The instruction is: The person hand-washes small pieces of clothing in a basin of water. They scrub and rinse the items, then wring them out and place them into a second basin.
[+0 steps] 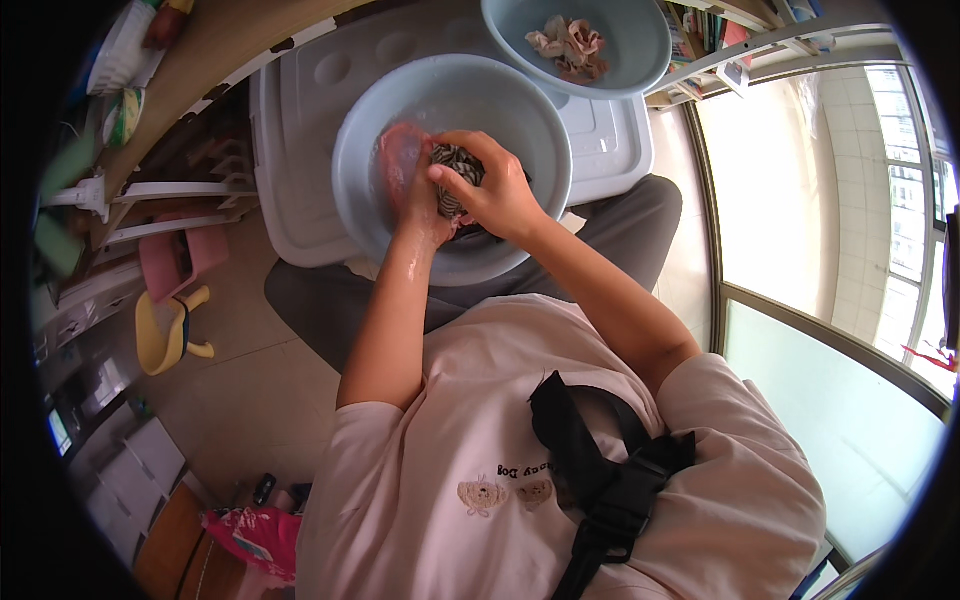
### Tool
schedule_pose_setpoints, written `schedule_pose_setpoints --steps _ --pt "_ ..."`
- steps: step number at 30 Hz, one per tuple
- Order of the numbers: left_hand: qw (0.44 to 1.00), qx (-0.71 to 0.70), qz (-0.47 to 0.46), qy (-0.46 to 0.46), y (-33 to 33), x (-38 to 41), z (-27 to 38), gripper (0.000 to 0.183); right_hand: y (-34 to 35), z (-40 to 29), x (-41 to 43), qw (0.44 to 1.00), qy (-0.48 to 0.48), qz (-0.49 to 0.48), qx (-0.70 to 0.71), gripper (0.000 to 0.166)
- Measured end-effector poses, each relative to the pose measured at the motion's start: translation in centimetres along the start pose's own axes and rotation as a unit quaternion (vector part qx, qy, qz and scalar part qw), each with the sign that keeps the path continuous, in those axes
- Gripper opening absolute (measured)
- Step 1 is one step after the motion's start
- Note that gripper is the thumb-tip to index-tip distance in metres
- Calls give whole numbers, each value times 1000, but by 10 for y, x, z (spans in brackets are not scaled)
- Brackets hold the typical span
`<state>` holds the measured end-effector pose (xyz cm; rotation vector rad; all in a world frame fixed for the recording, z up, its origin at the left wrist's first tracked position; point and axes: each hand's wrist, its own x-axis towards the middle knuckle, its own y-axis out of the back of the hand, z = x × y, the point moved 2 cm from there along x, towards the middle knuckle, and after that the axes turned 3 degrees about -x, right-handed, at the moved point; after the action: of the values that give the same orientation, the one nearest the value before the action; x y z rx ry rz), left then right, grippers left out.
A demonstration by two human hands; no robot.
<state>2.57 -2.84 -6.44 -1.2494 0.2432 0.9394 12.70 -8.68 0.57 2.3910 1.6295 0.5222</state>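
Note:
A bunched striped dark-and-light cloth [454, 174] is held between both hands above a light blue plastic basin [356, 97]. My left hand [424, 191] supports it from the left, its fingers partly hidden by the cloth. Fingers and thumb of my right hand [499, 184] curl over its right side. Left of the hands, a pink cloth [394, 154] lies in the basin's water. Part of a dark cloth shows below the right hand. A second light blue basin [637, 64] behind holds crumpled pale pink fabric scrunchies or cloths [574, 45].
Both basins rest on a grey plastic storage-box lid [300, 135]. My knees flank the near basin. Shelves with books [705, 30] stand at the back right, a glass sliding door [832, 375] at the right. A pink stool [180, 255] and a yellow plastic object [161, 334] are at the left.

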Motion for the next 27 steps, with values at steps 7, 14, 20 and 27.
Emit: schedule_pose_setpoints --steps 7,14,20,27 --pt "978 39 -76 -188 -6 -38 36 27 33 4 -37 993 -81 -64 -65 39" --pt "944 73 -45 -318 -3 -65 49 30 51 -20 -51 986 64 -55 -143 18" --pt "956 16 -79 -282 -6 -82 56 33 61 -34 -61 998 -19 -49 27 17" --pt "975 -51 -65 -205 -16 -81 41 44 54 -10 -54 988 -139 4 62 29"
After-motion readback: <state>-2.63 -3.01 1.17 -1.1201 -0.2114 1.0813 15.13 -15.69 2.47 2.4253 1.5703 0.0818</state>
